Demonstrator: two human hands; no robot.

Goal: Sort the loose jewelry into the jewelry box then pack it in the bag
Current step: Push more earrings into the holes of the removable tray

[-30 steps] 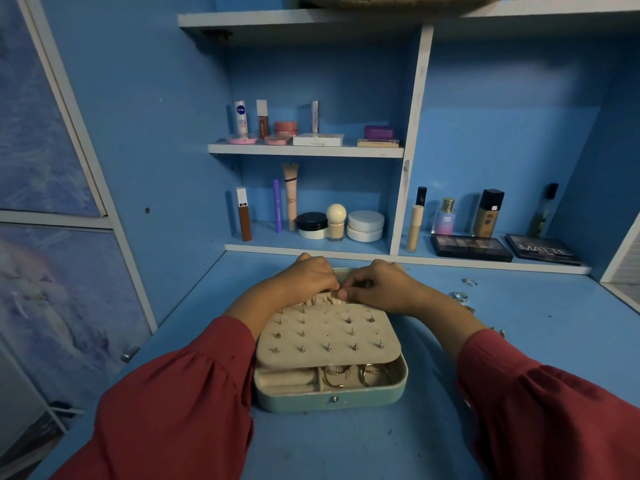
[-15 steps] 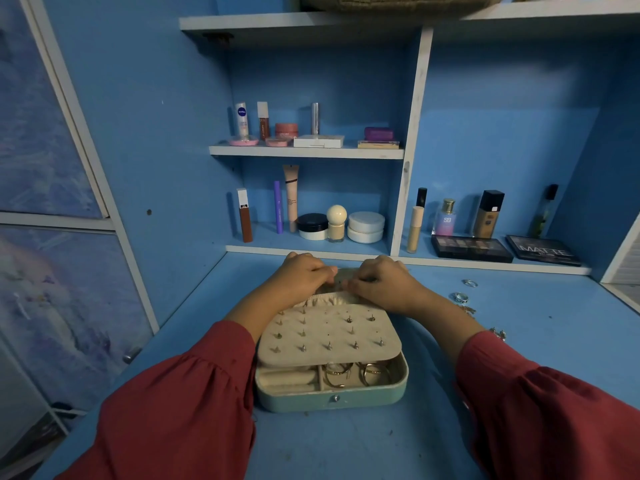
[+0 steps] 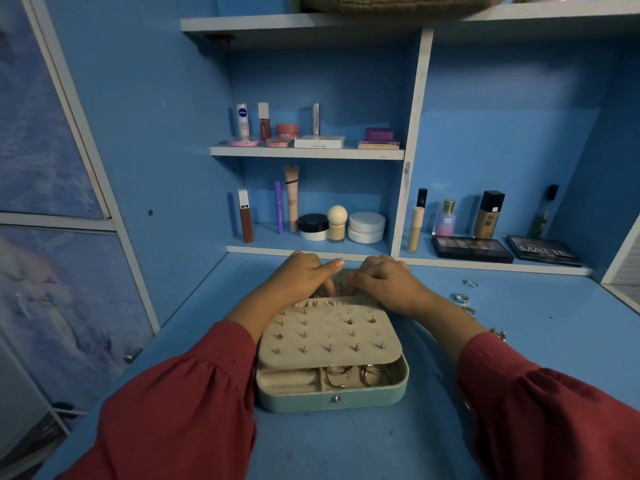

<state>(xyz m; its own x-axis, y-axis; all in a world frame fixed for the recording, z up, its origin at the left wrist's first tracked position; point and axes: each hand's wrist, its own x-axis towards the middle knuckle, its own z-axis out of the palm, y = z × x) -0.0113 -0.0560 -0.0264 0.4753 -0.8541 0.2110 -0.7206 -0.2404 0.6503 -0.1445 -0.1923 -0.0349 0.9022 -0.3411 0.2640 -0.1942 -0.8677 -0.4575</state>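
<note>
I am reading "NIVEA" on the blue round badge of the white tube (image 3: 242, 121) standing on the upper shelf. I am making out "SB" on the small pink perfume bottle (image 3: 446, 218) in the right compartment, and "MATTE" in large pale letters across the black eyeshadow palette (image 3: 543, 251) lying beside it.

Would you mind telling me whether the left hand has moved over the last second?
Yes: the left hand has moved slightly away from the jewelry box toward the shelf edge.
</note>
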